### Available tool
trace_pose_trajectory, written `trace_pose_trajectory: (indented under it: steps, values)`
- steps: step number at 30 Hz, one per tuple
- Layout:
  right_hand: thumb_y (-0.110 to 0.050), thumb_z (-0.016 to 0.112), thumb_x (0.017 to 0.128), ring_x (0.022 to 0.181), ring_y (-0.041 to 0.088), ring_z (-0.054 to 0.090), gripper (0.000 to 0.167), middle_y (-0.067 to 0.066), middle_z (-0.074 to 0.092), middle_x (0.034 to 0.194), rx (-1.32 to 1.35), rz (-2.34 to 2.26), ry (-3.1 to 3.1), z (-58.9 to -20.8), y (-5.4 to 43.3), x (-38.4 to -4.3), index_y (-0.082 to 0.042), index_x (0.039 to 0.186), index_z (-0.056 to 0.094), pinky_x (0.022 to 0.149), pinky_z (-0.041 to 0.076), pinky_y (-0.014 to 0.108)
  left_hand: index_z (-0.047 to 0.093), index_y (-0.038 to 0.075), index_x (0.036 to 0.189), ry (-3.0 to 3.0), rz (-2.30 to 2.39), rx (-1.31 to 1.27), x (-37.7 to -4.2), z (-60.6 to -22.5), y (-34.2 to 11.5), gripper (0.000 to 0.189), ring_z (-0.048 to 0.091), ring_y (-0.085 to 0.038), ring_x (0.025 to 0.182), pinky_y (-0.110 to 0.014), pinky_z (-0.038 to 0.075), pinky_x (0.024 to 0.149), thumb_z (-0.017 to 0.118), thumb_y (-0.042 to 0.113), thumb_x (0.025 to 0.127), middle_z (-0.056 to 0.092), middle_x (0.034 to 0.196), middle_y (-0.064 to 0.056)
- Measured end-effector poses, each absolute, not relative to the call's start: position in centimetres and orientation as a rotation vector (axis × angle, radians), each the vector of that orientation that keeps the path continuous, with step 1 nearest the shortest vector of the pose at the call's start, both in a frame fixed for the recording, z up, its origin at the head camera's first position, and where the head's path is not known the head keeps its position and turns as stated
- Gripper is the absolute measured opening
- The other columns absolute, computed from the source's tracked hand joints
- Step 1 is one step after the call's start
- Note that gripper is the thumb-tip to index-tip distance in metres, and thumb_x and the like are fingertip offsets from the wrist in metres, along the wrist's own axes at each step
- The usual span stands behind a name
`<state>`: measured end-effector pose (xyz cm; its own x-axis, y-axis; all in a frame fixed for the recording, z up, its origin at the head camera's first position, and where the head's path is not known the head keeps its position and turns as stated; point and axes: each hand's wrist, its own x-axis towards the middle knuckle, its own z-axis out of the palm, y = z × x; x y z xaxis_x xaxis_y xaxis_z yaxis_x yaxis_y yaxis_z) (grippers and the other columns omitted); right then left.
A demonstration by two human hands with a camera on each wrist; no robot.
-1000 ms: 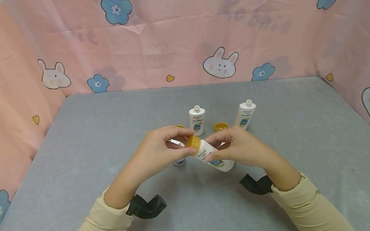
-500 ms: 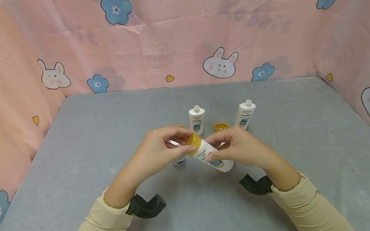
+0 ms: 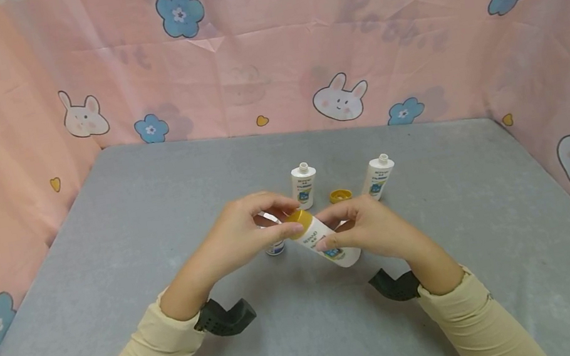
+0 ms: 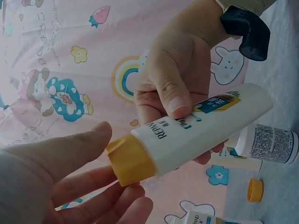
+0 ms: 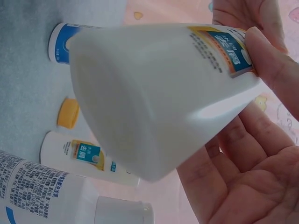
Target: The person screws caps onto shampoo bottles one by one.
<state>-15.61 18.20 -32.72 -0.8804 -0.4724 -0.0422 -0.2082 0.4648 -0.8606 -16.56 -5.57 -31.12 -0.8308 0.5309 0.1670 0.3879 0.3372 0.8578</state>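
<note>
A white shampoo-type bottle (image 3: 326,247) with a yellow cap (image 3: 301,221) is held tilted above the table, its capped end up and to the left. The left hand (image 3: 248,229) pinches the cap between thumb and fingers; in the left wrist view the thumb tip lies at the cap's edge, with fingers below. My right hand (image 3: 371,228) grips the body, its thumb across the labelled face (image 4: 217,103). The cap sits on the bottle's end. Bottle base (image 5: 112,112) fills much of the right wrist view.
Two uncapped white bottles (image 3: 303,186) stand behind the hands, the right one (image 3: 379,175) partly covered by the right hand. Between them lies a loose yellow cap (image 3: 340,195). Another white container (image 3: 276,247) with blue markings is mostly hidden behind the left hand. Pink patterned cloth surrounds the grey table (image 3: 313,338).
The left hand's fingers have shifted slightly on the yellow cap, and the bottle's base has dipped a little. A yellow bit behind the left hand is now hidden.
</note>
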Motion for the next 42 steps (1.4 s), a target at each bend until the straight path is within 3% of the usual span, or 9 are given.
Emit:
trace_pose_trajectory:
  steps: [8,16,27,30,35,42]
  values:
    - [-0.013,0.080,0.083,0.088,0.019,0.068,0.032,0.015,0.073,0.102,-0.597,-1.375,2.436,-32.71,18.23,-15.66,0.000,0.112,0.074,0.077,0.059,0.033,0.075,0.012,0.110,2.449,1.514,0.943,-16.56,-31.33,-5.48,0.025,0.065,-0.012,0.097,-0.025,0.059,0.083,0.078,0.013,0.086,0.072,0.107,0.000]
    - [-0.014,0.080,0.084,0.087,0.019,0.068,0.033,0.015,0.073,0.102,-0.574,-1.378,2.438,-32.69,18.20,-15.66,0.000,0.113,0.073,0.077,0.060,0.034,0.070,0.006,0.120,2.490,1.511,0.977,-16.50,-31.02,-5.79,0.040,0.066,-0.017,0.105,-0.028,0.057,0.091,0.081,0.014,0.083,0.071,0.117,-0.005]
    - [-0.012,0.080,0.083,0.084,0.018,0.069,0.033,0.016,0.073,0.102,-0.591,-1.371,2.435,-32.69,18.26,-15.69,0.001,0.113,0.073,0.076,0.060,0.033,0.076,0.010,0.108,2.461,1.502,0.939,-16.43,-30.92,-5.73,0.023,0.066,-0.012,0.097,-0.027,0.058,0.087,0.079,0.013,0.085,0.072,0.105,0.000]
    - [-0.012,0.080,0.084,0.084,0.018,0.069,0.033,0.016,0.072,0.102,-0.592,-1.366,2.438,-32.70,18.26,-15.72,0.001,0.114,0.073,0.076,0.060,0.033,0.074,0.009,0.113,2.470,1.476,0.972,-16.41,-30.86,-5.84,0.030,0.067,-0.017,0.104,-0.031,0.057,0.093,0.080,0.012,0.084,0.072,0.113,-0.003]
    - [-0.013,0.079,0.084,0.084,0.019,0.070,0.034,0.016,0.073,0.102,-0.562,-1.380,2.437,-32.74,18.20,-15.71,0.001,0.114,0.072,0.075,0.060,0.034,0.068,0.010,0.124,2.524,1.475,0.819,-16.29,-30.64,-5.91,0.046,0.065,-0.019,0.112,-0.033,0.054,0.101,0.083,0.021,0.081,0.068,0.122,-0.002]
    - [-0.014,0.080,0.084,0.087,0.019,0.070,0.034,0.016,0.073,0.104,-0.555,-1.382,2.438,-32.74,18.13,-15.65,0.001,0.114,0.073,0.077,0.060,0.034,0.074,0.014,0.110,2.535,1.454,0.624,-16.20,-30.63,-5.63,0.034,0.068,-0.014,0.092,-0.029,0.059,0.081,0.083,0.030,0.082,0.072,0.102,0.000]
